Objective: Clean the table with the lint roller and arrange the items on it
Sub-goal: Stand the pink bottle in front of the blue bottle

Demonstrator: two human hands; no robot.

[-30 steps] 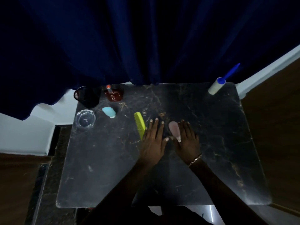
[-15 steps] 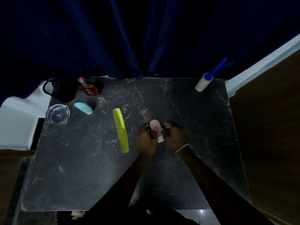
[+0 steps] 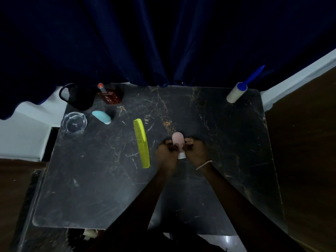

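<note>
Dark marble-look desk with pale veins and scuffs; navy curtain hangs along its far edge, white wall and brown wood panel to the right; dim light. Lint roller with blue handle lies at far-right corner, handle pointing off the desk toward the curtain, well apart from both hands. Far-left cluster: black mesh cup, reddish-brown bottle with label writing too blurred to read, clear glass ashtray, pale blue tube; yellow-green comb lies lengthwise left of centre. Centre: left hand and right hand both close their grip on a pink tube, white cap toward the person; bracelet on right wrist; forearms cover the near desk edge.
</note>
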